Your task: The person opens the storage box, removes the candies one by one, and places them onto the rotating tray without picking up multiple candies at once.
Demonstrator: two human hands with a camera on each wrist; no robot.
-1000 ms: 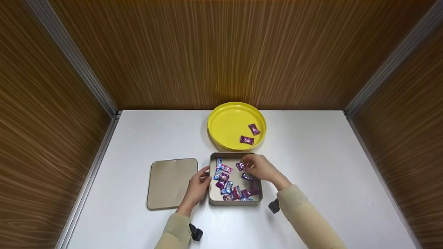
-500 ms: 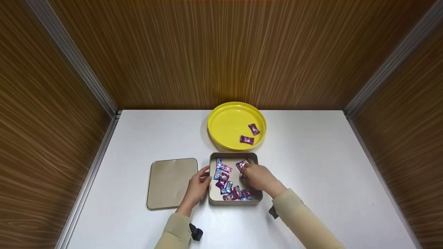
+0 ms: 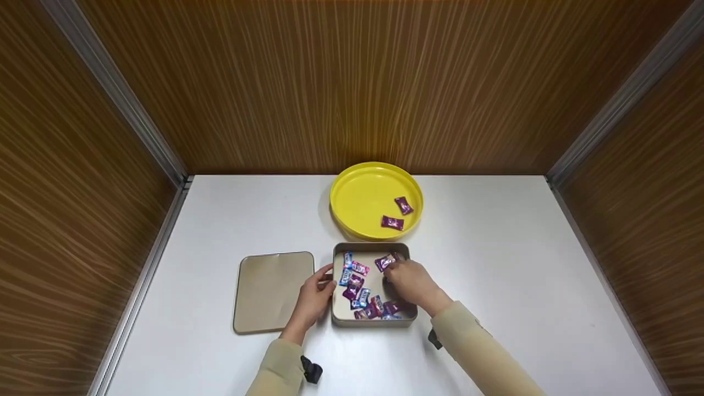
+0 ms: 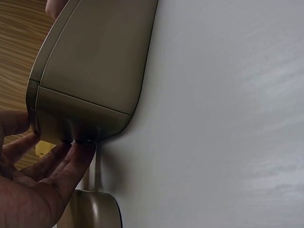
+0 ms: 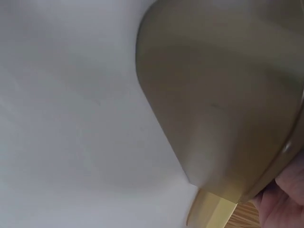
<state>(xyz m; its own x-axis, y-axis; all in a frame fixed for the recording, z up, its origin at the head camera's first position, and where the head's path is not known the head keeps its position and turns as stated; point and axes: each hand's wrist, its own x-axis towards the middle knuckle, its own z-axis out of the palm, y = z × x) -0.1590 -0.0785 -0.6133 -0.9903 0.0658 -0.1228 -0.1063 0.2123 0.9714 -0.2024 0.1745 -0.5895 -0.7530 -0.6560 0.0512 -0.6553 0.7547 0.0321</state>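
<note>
A beige metal tin (image 3: 371,323) stands lidless on the white table, with several small wrapped candies inside, purple, blue and pink. My left hand (image 3: 316,300) rests its fingertips against the tin's left side; in the left wrist view its fingers (image 4: 78,161) touch the outer wall low down. My right hand (image 3: 412,283) reaches over the right wall into the tin, fingers pointing down beside a purple candy (image 3: 384,263). Its fingertips are hidden, and I cannot tell whether they pinch a candy. In the right wrist view the tin's wall hides most of that hand (image 5: 285,204).
Behind the tin sits a round yellow tray (image 3: 357,201) with two purple candies, one a purple candy (image 3: 392,223) near its front rim. The tin's beige lid (image 3: 272,294) lies flat to the left. Wood-grain panels (image 3: 363,82) enclose the table at back and sides.
My right hand has dropped from the tin's upper right corner, down and slightly toward me, among the candies at the right wall. My left hand, the lid and the yellow tray stay put.
</note>
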